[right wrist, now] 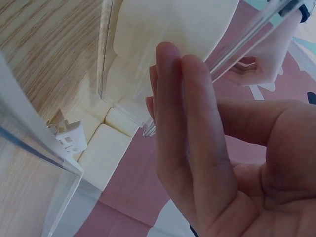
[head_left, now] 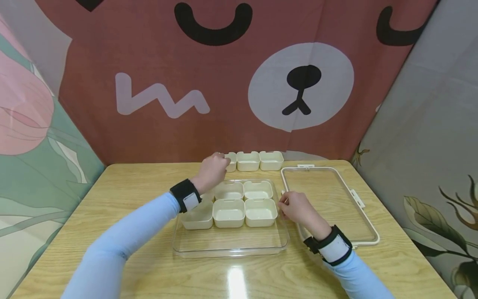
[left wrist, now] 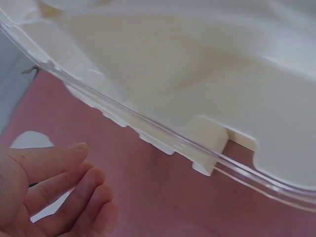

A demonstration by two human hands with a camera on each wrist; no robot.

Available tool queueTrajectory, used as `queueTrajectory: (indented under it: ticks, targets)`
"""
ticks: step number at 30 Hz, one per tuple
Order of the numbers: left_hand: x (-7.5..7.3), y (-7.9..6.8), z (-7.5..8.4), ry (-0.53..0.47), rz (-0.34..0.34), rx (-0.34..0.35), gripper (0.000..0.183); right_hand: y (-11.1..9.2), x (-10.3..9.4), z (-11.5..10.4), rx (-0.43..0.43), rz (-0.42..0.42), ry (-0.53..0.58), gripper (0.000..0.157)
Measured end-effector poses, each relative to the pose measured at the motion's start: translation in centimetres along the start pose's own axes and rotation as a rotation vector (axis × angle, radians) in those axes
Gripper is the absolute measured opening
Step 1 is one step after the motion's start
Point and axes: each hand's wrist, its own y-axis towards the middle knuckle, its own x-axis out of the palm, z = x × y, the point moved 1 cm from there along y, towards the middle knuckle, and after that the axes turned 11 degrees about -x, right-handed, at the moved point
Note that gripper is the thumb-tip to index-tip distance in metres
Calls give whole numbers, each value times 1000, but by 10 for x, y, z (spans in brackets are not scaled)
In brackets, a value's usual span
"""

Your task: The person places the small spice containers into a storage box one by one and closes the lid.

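A clear plastic tray (head_left: 231, 251) lies on the table with several cream bins (head_left: 229, 214) in two rows inside it. My left hand (head_left: 213, 172) is above the tray's back left, close to the leftmost bin (head_left: 232, 162) of a row behind the tray. In the left wrist view its fingers are loosely bent around nothing; the head view does not show whether they touch that bin. Beside the tray's right wall is my right hand (head_left: 298, 209), its fingers mostly straight in the right wrist view and holding nothing. Contact with the wall cannot be made out.
To the right lies a clear lid (head_left: 330, 203) with a white rim and clips, partly under my right forearm. More cream bins (head_left: 271, 161) stand at the table's back edge, against a printed cloth (head_left: 157, 137). The wooden table (head_left: 142, 178) extends left of the tray.
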Motion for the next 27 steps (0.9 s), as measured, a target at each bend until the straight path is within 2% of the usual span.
queueTrajectory:
  ticks: [8, 22, 27]
  targets:
    - [14, 16, -8, 13, -53, -24, 21, -1, -1, -2, -9, 1, -14, 10]
    - [37, 36, -21, 81, -75, -70, 20, 1, 0, -1, 13, -2, -20, 10]
    - [39, 42, -24, 66, -127, -92, 20, 0, 0, 0, 13, -1, -23, 10]
